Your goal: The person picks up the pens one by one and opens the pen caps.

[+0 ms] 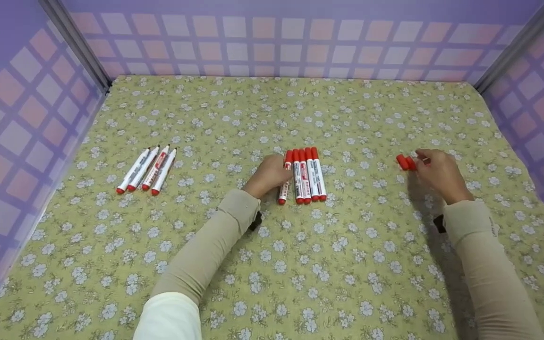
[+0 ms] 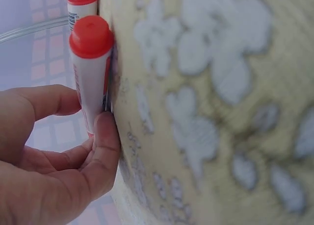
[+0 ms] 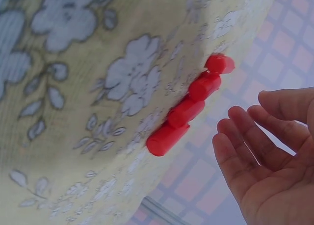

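Five capped markers [image 1: 303,175] lie side by side at the middle of the surface [image 1: 300,264], red caps pointing away from you. Your left hand [image 1: 268,175] rests at the left edge of that row; in the left wrist view its thumb and a curled finger pinch the leftmost marker [image 2: 91,73], which lies flat against the cloth, with the next marker's cap just beyond it. Four uncapped markers [image 1: 146,170] lie in a slanted row well apart on the left, red ends toward you.

Your right hand [image 1: 439,174] sits on the right side of the surface, just beside the loose red caps [image 1: 406,162]. In the right wrist view four caps [image 3: 190,106] lie in a line, touching one another, and your fingers [image 3: 248,151] are relaxed and spread, holding nothing, near the caps but not touching them. Checkered purple walls [image 1: 272,38] enclose the surface on three sides.
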The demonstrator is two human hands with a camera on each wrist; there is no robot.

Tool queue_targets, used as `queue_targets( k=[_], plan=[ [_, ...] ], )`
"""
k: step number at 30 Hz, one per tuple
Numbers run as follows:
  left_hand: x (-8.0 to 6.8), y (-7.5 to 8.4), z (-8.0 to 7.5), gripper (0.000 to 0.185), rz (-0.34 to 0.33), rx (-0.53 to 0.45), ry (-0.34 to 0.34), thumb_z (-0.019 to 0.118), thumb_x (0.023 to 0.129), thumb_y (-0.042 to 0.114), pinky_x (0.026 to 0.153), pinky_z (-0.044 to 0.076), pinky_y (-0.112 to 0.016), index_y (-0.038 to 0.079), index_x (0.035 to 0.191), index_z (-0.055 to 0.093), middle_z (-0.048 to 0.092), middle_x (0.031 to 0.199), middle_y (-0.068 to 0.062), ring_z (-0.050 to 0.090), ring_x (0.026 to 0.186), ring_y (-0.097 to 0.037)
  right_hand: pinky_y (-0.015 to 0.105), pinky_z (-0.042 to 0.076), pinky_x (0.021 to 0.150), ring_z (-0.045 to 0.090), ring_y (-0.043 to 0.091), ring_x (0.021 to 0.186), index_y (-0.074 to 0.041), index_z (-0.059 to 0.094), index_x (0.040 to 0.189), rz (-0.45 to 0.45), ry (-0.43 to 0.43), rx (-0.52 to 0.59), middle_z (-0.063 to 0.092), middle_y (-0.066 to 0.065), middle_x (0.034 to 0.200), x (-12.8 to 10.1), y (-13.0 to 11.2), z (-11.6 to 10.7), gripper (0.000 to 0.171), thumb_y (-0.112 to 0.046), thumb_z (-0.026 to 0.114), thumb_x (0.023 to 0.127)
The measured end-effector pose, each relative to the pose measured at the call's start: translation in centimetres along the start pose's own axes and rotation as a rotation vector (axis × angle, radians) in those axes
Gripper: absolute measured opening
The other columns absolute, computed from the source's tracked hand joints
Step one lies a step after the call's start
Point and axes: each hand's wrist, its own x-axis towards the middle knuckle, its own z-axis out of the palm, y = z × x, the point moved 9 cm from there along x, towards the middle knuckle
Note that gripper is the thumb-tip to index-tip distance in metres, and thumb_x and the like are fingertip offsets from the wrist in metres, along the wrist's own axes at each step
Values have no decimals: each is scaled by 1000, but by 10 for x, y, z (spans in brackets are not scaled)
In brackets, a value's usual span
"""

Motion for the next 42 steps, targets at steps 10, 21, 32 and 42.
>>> queue_targets(
  k=[10,21,32,42],
  plan=[
    [5,-12,-10,19,-61,-31,3,59,89,17,58,41,-26,3,101,56,54,87,-6,48,69,-14,57,48,86,55,45,112,6,50,136,-121,7,-16,54,31,129,-3,-34,5,41,-13,48,99],
    [-1,-6,-15,30,-9,-102,-1,50,96,22,64,45,-28,5,120,58,63,105,-9,54,77,-15,55,46,94,53,43,118,4,49,137,-223,-50,16,53,28,132,-11,-79,13,42,-17,50,100],
    [-10,17,-18,30,150,-46,6,46,101,22,63,42,-27,5,123,60,63,108,-9,52,78,-15,56,40,102,45,40,130,-3,47,141,-297,-117,9,48,23,141,-18,-115,25,45,-24,50,101],
    [-27,42,-21,32,322,101,11,46,102,26,66,44,-29,9,126,60,61,115,-6,53,81,-15,54,42,101,48,38,128,-4,52,137,-457,-116,-62,52,20,138,-30,-156,36,42,-18,56,98]
  ],
)
